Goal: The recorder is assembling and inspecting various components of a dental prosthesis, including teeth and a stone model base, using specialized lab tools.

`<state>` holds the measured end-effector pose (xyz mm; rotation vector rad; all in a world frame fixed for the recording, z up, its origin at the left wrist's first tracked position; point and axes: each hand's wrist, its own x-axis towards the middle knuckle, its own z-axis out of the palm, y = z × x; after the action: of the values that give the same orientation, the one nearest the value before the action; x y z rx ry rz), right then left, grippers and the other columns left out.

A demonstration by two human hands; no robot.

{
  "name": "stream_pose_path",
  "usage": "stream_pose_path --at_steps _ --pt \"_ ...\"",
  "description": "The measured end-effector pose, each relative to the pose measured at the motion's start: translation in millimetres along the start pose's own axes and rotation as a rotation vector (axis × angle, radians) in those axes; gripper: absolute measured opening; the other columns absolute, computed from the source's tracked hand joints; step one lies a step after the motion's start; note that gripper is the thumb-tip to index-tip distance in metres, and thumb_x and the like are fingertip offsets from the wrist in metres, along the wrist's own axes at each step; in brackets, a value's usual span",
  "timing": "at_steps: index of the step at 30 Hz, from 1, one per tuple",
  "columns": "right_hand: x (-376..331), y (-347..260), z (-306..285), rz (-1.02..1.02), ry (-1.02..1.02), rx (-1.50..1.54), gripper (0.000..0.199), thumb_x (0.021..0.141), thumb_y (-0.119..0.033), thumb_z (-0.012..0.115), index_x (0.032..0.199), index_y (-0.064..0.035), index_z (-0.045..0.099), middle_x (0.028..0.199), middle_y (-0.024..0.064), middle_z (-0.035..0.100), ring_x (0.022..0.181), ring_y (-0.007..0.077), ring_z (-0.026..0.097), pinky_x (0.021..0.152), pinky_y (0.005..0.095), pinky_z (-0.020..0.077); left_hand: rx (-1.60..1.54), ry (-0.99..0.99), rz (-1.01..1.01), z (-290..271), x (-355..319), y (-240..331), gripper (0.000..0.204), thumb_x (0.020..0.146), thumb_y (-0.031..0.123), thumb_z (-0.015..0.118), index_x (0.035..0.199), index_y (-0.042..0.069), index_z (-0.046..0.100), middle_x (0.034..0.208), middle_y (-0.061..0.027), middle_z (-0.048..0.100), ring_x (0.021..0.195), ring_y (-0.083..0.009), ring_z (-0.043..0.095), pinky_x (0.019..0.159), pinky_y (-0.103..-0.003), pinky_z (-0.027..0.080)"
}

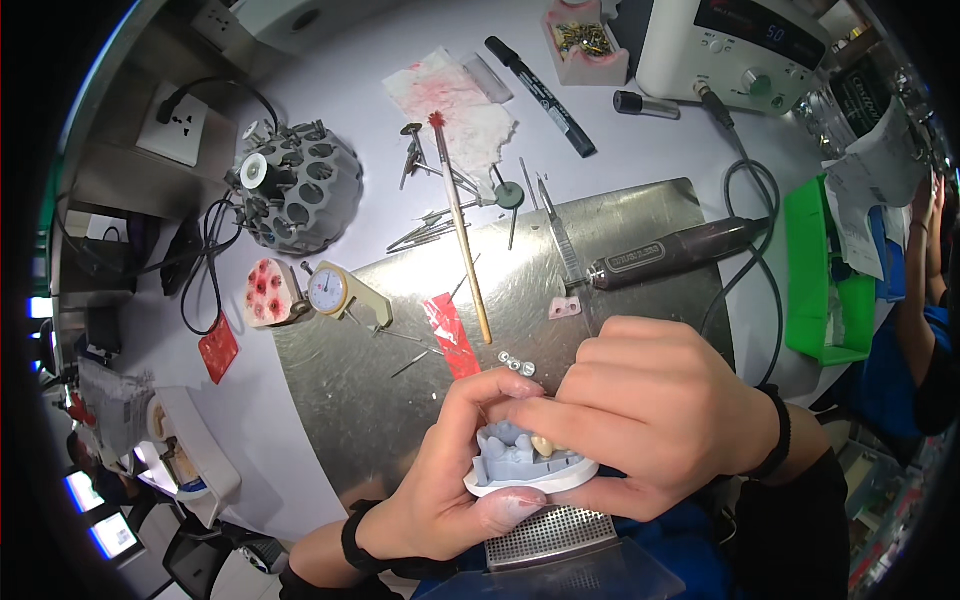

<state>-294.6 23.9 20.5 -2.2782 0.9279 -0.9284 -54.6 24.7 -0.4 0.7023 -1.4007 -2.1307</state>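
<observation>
Close to my body, over the front edge of the metal plate, my left hand [450, 470] grips a grey-blue dental model [508, 455] on a white base [520, 480], thumb along the base and fingers behind. Closed around the model's right side is my right hand [650, 420], its index finger reaching over the top and its thumb low by the base. A yellowish tooth crown [543, 445] sits on the model beside the right fingers. Whether the right fingertips pinch something small is hidden. Just beyond my left fingertips lie small clear-silver round pieces [516, 364].
On the metal plate [350, 420] are a dark handpiece [670, 255], scalpel [560, 235], brush [462, 230], red strip [452, 335] and dial gauge [328, 290]. Left stand a bur holder [300, 190] and red-spotted cast [272, 293]; right, a control unit [735, 50] and green bin [828, 280]. Another person's arm [922, 230] shows far right.
</observation>
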Motion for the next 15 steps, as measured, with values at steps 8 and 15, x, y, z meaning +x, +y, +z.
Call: stream_pose_path --at_steps 8,15 --pt "-0.9 0.0 2.7 -0.016 0.01 0.008 0.037 0.067 -0.021 0.081 0.096 -0.0013 0.067 0.077 0.0033 0.054 0.063 0.0204 0.056 0.056 0.0331 0.0426 0.05 -0.013 0.029 -2.0 2.7 -4.9 0.077 0.095 0.026 0.078 0.148 -0.002 0.03 0.144 -0.0225 0.052 0.127 -0.0239 0.057 0.107 -0.04 0.045" --pt "-2.2 -3.2 7.7 0.014 0.112 -0.107 0.035 0.066 -0.022 0.082 0.088 -0.0032 0.063 0.075 0.0026 0.047 0.064 0.019 0.053 0.052 0.0317 0.042 0.294 0.11 0.33 3.8 2.1 -12.0 0.061 0.092 0.016 0.079 0.137 -0.001 0.042 0.14 -0.0294 0.052 0.121 -0.0302 0.06 0.106 -0.042 0.047"
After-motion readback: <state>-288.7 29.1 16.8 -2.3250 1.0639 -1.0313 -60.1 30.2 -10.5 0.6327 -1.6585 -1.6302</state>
